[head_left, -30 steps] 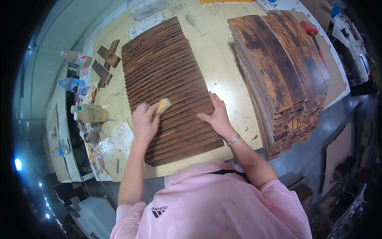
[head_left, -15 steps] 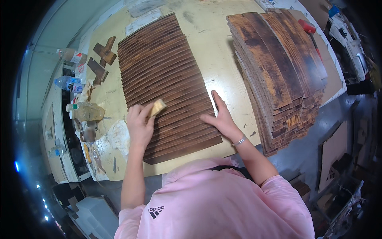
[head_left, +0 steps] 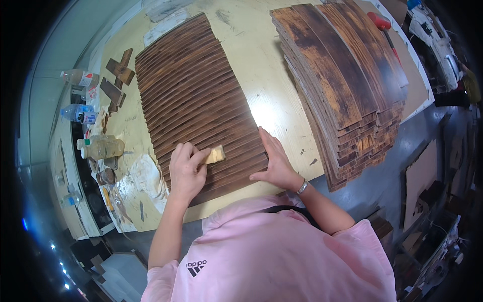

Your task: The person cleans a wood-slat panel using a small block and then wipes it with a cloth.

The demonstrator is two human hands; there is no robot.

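Observation:
My left hand point(head_left: 188, 172) is closed on a small pale-yellow block point(head_left: 216, 154), which looks like a sponge. The block rests on the near part of a long row of dark brown wooden strips point(head_left: 188, 95), laid overlapping like slats. I cannot make out the part of the block under my fingers. My right hand point(head_left: 277, 163) lies open along the right edge of the row, fingers stretched forward and thumb pointing left over the nearest strips. A crumpled white cloth point(head_left: 146, 176) lies left of my left hand.
The pale table point(head_left: 251, 75) carries a tall stack of scorched-looking boards point(head_left: 342, 65) at right, with a red-headed mallet point(head_left: 380, 21) behind it. Several wood offcuts point(head_left: 118, 71) lie at the far left. Plastic bottles point(head_left: 103, 147) stand and lie along the left edge.
My left hand has moved the yellow block toward me and to the right across the strips. My right hand has slid nearer along their edge. The whole view has shifted slightly.

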